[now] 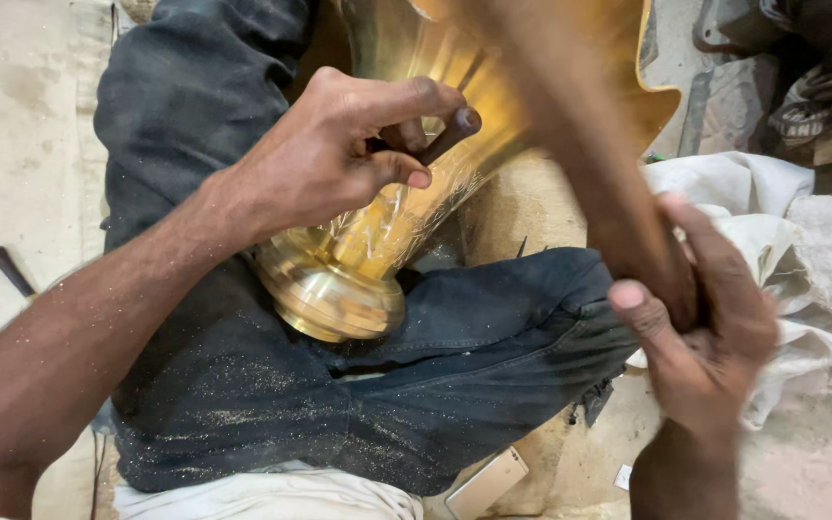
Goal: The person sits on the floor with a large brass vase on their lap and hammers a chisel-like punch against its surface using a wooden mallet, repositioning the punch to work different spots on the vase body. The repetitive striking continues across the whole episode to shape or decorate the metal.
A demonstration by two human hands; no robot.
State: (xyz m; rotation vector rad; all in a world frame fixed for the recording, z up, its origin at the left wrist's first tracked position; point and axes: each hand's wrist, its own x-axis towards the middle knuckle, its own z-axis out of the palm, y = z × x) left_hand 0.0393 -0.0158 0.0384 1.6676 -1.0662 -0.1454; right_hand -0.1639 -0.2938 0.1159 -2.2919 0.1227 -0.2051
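The brass vase (pixel 368 241) lies tilted across the person's lap, its ringed foot resting on the dark jeans (pixel 358 385) and its fluted, scalloped mouth pointing away toward the far wall. Nearest to where I stand, the right hand (pixel 710 327) is closed tight around the handle of a wooden mallet (pixel 570 125), which is blurred with motion and angled up over the vase. A little beyond, the left hand (pixel 325 159) pinches a short dark punch (pixel 445 135) between thumb and fingers, its tip set against the vase's neck, where fine engraved lines already show.

Brass filings dust the jeans and the left forearm. To do this well, I'd judge the punch wants holding steady and at a constant angle, with light, even taps, the knees bracing the vase so it cannot roll. A slip could scar the polished surface.

Further off, a crumpled white cloth (pixel 782 231) lies at the right, a small dark-handled tool (pixel 7 270) rests on the pale floor (pixel 12 144) at left, and dark machine parts (pixel 820 77) sit in the far corner.
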